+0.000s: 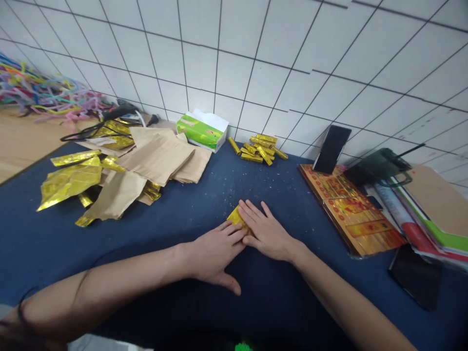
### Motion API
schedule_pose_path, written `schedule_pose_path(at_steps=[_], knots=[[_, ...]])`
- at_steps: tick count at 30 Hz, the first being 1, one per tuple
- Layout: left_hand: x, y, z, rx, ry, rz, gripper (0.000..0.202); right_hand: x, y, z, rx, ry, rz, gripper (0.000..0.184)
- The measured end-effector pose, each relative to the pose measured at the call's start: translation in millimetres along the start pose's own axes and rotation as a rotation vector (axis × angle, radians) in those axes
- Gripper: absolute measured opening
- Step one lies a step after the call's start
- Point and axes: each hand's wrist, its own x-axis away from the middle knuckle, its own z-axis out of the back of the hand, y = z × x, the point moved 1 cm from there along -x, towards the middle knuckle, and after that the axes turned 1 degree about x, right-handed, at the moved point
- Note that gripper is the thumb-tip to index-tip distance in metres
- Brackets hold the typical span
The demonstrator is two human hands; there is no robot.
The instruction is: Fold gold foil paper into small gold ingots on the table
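Note:
Under my two hands lies a small piece of gold foil paper (235, 216) on the dark blue tabletop, mostly covered by fingers. My left hand (215, 251) lies palm down with its fingertips on the foil paper's near-left part and its thumb stretched out toward me. Flat on the right side of the same piece rests my right hand (266, 231), fingers extended and pointing away. The fingers of both hands nearly meet over it. How the covered part is folded cannot be seen.
Rolled gold foil pieces (261, 148) are piled near the tiled wall. Brown paper sheets (157, 156) and loose gold foil (71, 180) spread at left, beside a green tissue pack (203, 130). At right sit an orange-gold box (353, 209), a propped phone (332, 148) and a dark mug (380, 165).

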Motion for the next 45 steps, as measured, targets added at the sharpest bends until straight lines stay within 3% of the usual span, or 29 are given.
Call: schedule_pose_path(at_steps=[8, 14, 18, 31, 37, 45], knots=[[2.0, 0.3, 1.3, -0.017, -0.034, 0.010, 0.090, -1.9, 7.3, 0.8, 0.064, 0.019, -0.038, 0.071], [9.3, -5.1, -4.4, -0.075, -0.026, 0.110, 0.087, -1.9, 5.5, -0.6, 0.079, 0.030, -0.037, 0.073], [10.5, -5.0, -5.2, -0.090, -0.078, 0.124, 0.093, -1.7, 6.6, -1.5, 0.086, 0.036, -0.033, 0.074], [14.8, -10.1, -5.2, -0.271, -0.075, 0.194, 0.112, -2.7, 5.6, -1.2, 0.083, 0.027, -0.044, 0.078], [7.8, -2.4, -5.0, -0.278, -0.005, 0.146, 0.092, -3.0, 7.0, -4.0, 0.096, 0.042, -0.039, 0.086], [3.8, -1.7, -8.4, -0.201, -0.011, 0.126, 0.089, -2.7, 7.6, -5.9, 0.095, 0.044, -0.040, 0.082]])
